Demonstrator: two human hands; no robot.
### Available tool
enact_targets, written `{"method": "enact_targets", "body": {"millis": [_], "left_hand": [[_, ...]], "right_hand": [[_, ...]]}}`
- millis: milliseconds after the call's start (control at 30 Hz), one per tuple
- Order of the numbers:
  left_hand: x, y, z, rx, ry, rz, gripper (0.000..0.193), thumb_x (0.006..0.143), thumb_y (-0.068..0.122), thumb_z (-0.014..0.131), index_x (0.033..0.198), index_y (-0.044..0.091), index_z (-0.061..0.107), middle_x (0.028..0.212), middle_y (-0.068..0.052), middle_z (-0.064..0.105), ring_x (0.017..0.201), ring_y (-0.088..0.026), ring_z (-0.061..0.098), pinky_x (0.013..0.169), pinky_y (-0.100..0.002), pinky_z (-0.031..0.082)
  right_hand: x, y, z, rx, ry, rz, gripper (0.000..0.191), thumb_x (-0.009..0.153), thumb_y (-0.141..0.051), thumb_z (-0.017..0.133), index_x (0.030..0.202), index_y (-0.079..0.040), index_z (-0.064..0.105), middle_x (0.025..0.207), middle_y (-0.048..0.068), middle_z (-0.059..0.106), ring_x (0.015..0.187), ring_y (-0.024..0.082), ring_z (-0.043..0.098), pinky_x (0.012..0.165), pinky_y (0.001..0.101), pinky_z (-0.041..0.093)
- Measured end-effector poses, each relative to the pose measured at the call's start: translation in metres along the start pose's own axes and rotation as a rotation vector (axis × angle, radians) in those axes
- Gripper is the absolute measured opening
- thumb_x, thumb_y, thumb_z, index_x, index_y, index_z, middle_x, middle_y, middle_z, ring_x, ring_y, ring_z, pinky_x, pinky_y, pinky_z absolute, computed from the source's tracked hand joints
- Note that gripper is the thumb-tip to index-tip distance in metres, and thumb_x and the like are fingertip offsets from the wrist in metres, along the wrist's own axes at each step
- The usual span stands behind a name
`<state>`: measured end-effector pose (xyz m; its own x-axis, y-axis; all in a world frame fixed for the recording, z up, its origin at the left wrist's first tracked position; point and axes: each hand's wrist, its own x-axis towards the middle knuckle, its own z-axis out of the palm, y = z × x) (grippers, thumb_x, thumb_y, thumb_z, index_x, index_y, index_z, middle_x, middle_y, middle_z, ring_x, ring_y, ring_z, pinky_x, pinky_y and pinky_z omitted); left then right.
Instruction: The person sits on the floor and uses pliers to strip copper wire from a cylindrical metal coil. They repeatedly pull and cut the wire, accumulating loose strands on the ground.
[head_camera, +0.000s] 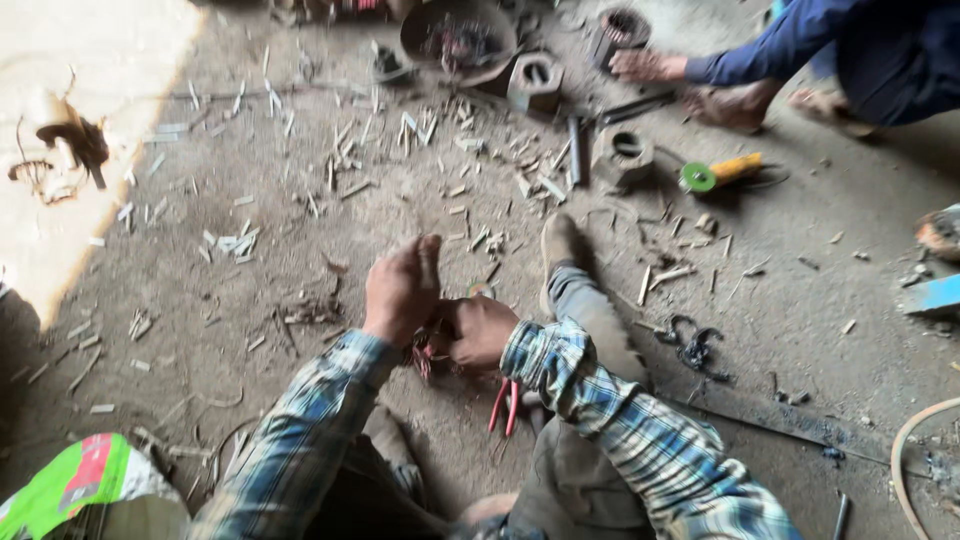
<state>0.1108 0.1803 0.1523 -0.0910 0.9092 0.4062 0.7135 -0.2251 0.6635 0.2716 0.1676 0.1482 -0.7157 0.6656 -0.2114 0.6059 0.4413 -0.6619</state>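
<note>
Left hand (400, 290) fisted around reddish wire bundle (422, 355); right hand (480, 330) clenched on it too; red-handled pliers (503, 405) at 6 o'clock on floor (250, 300).

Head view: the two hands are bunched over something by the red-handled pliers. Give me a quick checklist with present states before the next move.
1. Left hand in view: ok, closed in a fist.
2. Right hand in view: ok, closed, touching the left.
3. What the hands hold: cannot tell, only reddish strands show under them.
4. Pliers within reach: ok, on the floor below the right wrist.
5. Other person's hand apart: ok, far off.
6. Floor tidy: not ok, littered with scraps.
</note>
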Motion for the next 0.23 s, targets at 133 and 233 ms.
{"method": "enact_targets", "body": {"millis": [133,233], "left_hand": [[0.009,-0.031,0.004,0.400,-0.541,-0.185,0.049,0.102,0.054,0.047,0.092,0.011,0.069,0.079,-0.020,0.072,0.076,-0.039,0.072,0.067,-0.050,0.055],[0.022,-0.056,-0.008,0.129,-0.881,-0.325,0.060,0.096,0.063,0.052,0.091,0.007,0.075,0.078,-0.022,0.074,0.072,-0.036,0.074,0.071,-0.052,0.057]], "right_hand": [[0.017,0.006,0.019,-0.254,0.005,0.006,0.019,0.097,-0.028,0.060,0.093,-0.012,0.070,0.065,0.011,0.065,0.056,0.026,0.065,0.058,0.0448,0.053],[-0.038,0.026,0.015,-0.351,0.049,0.080,0.021,0.102,-0.020,0.053,0.090,-0.015,0.069,0.067,0.006,0.064,0.058,0.020,0.064,0.053,0.0411,0.054]]}}
